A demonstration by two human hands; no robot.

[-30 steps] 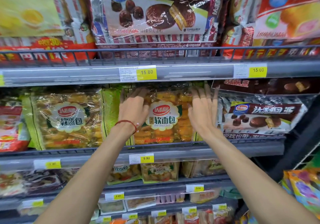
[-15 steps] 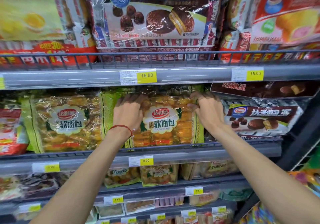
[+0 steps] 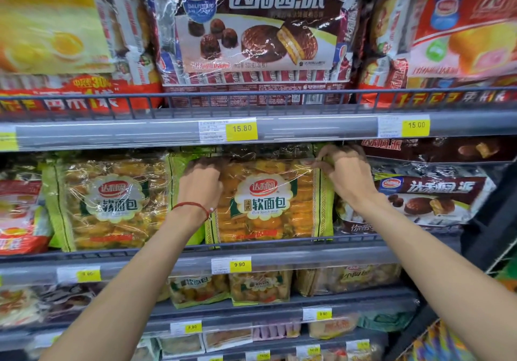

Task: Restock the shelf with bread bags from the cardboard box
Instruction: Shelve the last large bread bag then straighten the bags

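Two hands on the front bread bag (image 3: 268, 212) on the middle shelf (image 3: 321, 258): our left hand (image 3: 200, 184) curls fingers over its top-left corner, right hand (image 3: 345, 176) pinches the top-right film, likely so we square it upright behind the rail (image 3: 352, 239).

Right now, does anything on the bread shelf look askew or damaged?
Nothing damaged. The bread bag, held at its top corners by the left hand and right hand, stands upright; the pie bag beside it slumps tilted.
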